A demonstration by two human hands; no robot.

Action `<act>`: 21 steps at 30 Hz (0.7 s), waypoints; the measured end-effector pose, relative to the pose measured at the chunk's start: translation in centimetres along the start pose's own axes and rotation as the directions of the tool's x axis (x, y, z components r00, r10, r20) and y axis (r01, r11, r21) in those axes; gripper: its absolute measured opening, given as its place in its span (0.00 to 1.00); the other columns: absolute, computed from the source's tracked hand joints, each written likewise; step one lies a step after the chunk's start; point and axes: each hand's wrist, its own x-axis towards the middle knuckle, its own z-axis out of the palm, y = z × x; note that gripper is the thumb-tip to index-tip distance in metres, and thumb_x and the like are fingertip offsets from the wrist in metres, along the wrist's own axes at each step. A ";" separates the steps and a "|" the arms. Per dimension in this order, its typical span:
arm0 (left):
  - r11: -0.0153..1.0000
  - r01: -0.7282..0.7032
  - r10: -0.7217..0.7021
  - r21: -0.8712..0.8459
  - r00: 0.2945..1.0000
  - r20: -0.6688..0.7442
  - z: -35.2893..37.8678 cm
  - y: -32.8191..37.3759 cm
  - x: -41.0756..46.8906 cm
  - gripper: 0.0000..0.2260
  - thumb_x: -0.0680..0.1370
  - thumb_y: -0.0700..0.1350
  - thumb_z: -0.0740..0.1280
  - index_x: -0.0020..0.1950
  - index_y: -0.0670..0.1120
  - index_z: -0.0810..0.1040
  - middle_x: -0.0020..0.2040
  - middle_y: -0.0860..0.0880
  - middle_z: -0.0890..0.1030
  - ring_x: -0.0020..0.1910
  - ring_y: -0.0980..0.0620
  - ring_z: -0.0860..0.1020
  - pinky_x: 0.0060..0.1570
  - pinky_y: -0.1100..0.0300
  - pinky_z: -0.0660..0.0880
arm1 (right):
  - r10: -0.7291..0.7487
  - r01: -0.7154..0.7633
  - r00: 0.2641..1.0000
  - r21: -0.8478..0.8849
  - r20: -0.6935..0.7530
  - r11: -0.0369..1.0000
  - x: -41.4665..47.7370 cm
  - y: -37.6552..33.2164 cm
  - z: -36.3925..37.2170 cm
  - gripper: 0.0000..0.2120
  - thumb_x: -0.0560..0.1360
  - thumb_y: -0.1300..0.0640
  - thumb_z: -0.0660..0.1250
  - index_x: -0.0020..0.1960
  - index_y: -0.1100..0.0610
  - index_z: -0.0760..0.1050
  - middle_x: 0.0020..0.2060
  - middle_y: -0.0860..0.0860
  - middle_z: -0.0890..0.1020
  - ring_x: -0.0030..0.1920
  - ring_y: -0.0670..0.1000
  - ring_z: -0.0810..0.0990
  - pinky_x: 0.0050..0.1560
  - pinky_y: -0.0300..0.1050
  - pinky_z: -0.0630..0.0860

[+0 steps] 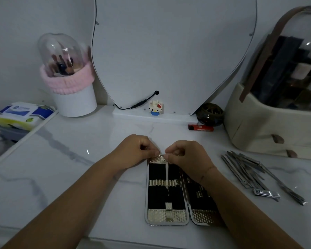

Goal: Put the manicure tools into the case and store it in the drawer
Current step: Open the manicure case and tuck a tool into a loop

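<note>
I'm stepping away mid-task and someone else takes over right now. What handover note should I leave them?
Left hand: fingers curled at the far rim of the open case; grip unclear.
Right hand: pinches the top of a slim tool lying in the case's left half.
Done: only that tool is in.
Left: the tool pile to the right, closing the case, stowing it away.

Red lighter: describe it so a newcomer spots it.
Start at the large curved white panel standing at the back of the white marble tabletop. At its right foot sits a dark round openwork pot; the red plastic lighter lies flat just in front of it. It is the only red bar-shaped thing, with a black end.
</note>
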 end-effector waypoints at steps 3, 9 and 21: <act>1.000 -0.002 0.003 0.006 1.000 -0.003 0.0 0.1 -0.1 0.02 0.71 0.43 0.74 0.42 0.46 0.86 0.33 0.65 0.80 0.36 0.64 0.78 0.39 0.75 0.69 | -0.010 0.010 0.999 0.017 0.037 1.000 -0.1 0.0 -0.2 0.05 0.67 0.52 0.73 0.41 0.52 0.81 0.31 0.44 0.79 0.31 0.39 0.75 0.34 0.27 0.71; 1.000 0.003 -0.003 0.018 1.000 -0.015 0.1 0.0 -0.1 0.02 0.71 0.43 0.74 0.42 0.46 0.86 0.34 0.65 0.80 0.36 0.64 0.78 0.39 0.74 0.69 | -0.051 0.054 0.994 -0.028 0.097 0.998 -0.1 0.1 -0.3 0.04 0.70 0.54 0.70 0.39 0.52 0.82 0.30 0.42 0.79 0.31 0.38 0.76 0.35 0.28 0.71; 1.000 0.007 -0.007 0.009 1.000 -0.021 0.2 -0.1 -0.1 0.01 0.71 0.43 0.74 0.41 0.48 0.85 0.34 0.65 0.80 0.37 0.64 0.78 0.40 0.75 0.69 | -0.086 0.089 0.991 -0.027 0.099 0.996 -0.3 0.3 -0.2 0.03 0.67 0.56 0.73 0.39 0.54 0.81 0.28 0.43 0.76 0.30 0.35 0.74 0.32 0.26 0.69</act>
